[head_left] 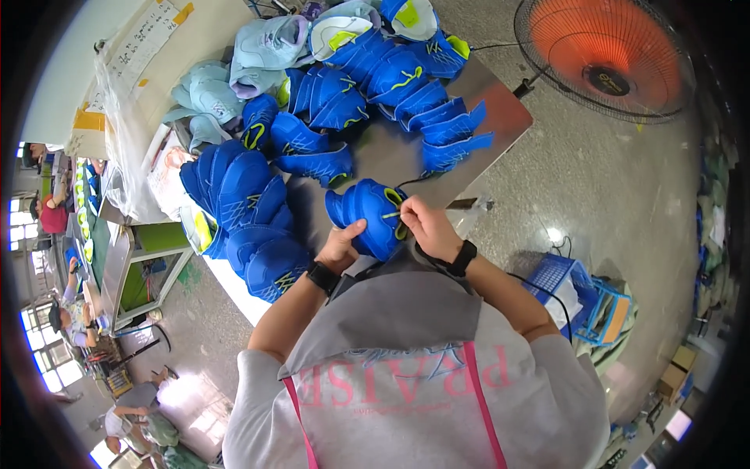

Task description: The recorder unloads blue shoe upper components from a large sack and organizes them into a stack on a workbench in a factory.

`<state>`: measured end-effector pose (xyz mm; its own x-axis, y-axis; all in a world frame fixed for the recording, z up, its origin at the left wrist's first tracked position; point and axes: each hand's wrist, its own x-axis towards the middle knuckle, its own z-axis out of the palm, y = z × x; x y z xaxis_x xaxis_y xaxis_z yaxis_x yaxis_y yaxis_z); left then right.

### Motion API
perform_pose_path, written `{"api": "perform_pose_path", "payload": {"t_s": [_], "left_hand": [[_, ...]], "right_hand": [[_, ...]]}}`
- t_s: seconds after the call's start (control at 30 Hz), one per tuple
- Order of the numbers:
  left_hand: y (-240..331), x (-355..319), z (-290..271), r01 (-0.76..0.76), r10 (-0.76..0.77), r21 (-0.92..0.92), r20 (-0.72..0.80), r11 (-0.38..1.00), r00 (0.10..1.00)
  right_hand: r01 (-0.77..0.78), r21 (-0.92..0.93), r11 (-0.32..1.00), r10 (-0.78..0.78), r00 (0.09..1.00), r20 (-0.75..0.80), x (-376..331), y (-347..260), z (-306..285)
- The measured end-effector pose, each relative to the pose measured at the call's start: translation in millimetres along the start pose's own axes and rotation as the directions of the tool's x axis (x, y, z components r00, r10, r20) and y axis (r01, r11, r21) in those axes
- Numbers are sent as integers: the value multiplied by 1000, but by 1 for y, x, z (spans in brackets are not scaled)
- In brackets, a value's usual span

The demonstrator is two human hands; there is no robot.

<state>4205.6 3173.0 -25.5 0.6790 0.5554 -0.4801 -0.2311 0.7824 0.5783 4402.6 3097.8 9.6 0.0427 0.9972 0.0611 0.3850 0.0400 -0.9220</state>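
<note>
Near the table's front edge I hold a few nested blue shoe uppers (367, 205) with yellow-green trim at their openings. My left hand (339, 248) is closed on their left side, thumb on top. At the right, my right hand (434, 230) pinches the end of a thin yellow-green strip (392, 214) at the opening of the top upper. Whether a small tool is also in those fingers cannot be seen. A stack of blue uppers (248, 187) lies to the left of my hands, and more blue uppers (449, 129) lie in a row beyond them.
Pale blue-grey uppers (269, 43) are heaped at the table's far left. The metal tabletop (391, 148) shows between the stacks. An orange fan (605, 59) stands at the far right, a blue plastic basket (558, 281) at the right. Other people (74, 316) are off to the left.
</note>
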Motion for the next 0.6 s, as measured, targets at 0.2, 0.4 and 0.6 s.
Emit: {"api": "perform_pose_path", "payload": {"t_s": [0.2, 0.4, 0.6], "left_hand": [[4, -15, -13, 35, -15, -116, 170, 993, 985], [3, -29, -17, -33, 41, -47, 182, 998, 983], [13, -30, -4, -7, -1, 56, 145, 998, 989]], "right_hand": [[-65, 512, 856, 115, 991, -67, 6, -31, 11], [299, 119, 947, -307, 950, 57, 5, -23, 9], [375, -48, 926, -372, 926, 70, 2, -17, 0]]}}
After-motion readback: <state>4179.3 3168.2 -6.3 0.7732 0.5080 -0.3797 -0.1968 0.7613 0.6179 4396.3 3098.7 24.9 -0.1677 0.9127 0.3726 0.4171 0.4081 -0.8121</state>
